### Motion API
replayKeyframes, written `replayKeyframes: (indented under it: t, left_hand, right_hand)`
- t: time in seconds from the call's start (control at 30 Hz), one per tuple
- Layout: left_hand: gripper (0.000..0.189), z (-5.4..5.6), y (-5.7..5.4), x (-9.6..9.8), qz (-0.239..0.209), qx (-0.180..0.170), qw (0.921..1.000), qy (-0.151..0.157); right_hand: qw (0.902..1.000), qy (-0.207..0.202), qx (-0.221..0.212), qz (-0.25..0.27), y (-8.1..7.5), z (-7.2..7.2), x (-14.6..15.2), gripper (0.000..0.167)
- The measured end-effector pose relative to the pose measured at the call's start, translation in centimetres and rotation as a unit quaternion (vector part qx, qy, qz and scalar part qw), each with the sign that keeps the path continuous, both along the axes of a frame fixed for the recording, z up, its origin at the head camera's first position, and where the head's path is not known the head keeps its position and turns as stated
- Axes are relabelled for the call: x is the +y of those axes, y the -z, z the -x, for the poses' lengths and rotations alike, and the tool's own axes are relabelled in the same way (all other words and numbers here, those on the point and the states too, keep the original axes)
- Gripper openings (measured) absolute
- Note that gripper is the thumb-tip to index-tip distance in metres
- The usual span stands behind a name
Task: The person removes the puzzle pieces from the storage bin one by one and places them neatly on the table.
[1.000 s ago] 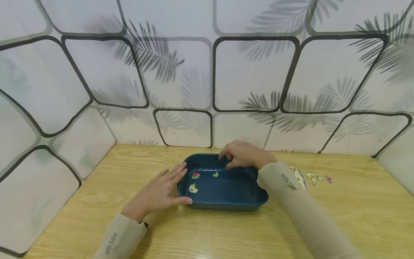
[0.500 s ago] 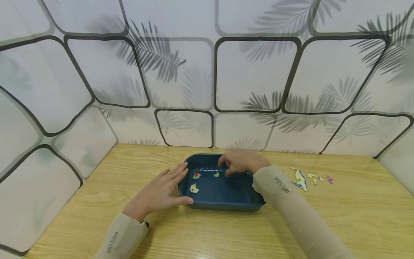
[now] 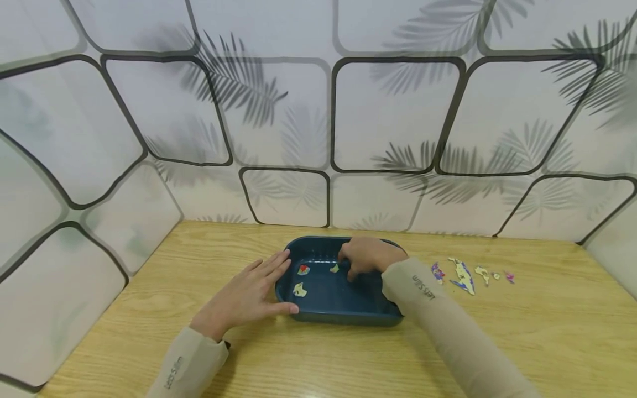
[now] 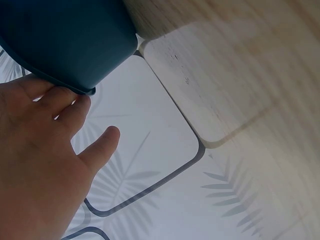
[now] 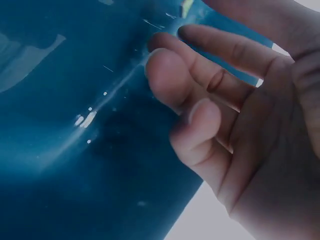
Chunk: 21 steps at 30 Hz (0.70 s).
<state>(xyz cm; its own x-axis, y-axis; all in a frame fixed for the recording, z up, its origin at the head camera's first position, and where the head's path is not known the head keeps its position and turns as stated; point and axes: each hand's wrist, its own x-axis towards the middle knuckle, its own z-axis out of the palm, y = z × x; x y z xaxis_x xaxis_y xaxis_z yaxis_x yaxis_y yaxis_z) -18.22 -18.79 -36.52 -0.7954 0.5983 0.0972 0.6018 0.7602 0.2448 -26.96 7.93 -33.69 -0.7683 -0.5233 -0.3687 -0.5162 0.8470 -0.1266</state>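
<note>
Fingers of left hand [image 3: 246, 298] outstretched, touching tray [image 3: 338, 318]; right hand [image 3: 370, 255] bent inside (cannot tell if grasping), near yellowish scrap [image 3: 334, 268].

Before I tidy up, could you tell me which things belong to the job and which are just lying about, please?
Job, it seems:
tray, touched by left hand
green piece, nearest right hand
red piece
cream piece

Lying about:
pieces outside the tray, possibly needed too

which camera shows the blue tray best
The head view: it shows the blue tray nearly whole, floor and rim, though the right hand and sleeve cover part. The left wrist view has only a cropped piece of its outside; the right wrist view, just a glossy close-up.
</note>
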Motion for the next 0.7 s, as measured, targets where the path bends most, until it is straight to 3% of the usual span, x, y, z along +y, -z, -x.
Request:
replayKeyframes:
  t: [0.13, 0.7]
  left_hand:
    - [0.099, 0.05, 0.04, 0.0, 0.0, 0.002, 1.0, 0.001]
    - [0.098, 0.02, 0.04, 0.03, -0.004, -0.002, 1.0, -0.004]
  right_hand:
    - [0.9999, 0.012, -0.009, -0.003, 0.34, 0.0, -0.26, 0.045]
    - [0.9989, -0.024, -0.012, 0.039, 0.79, 0.29, -0.75, 0.042]
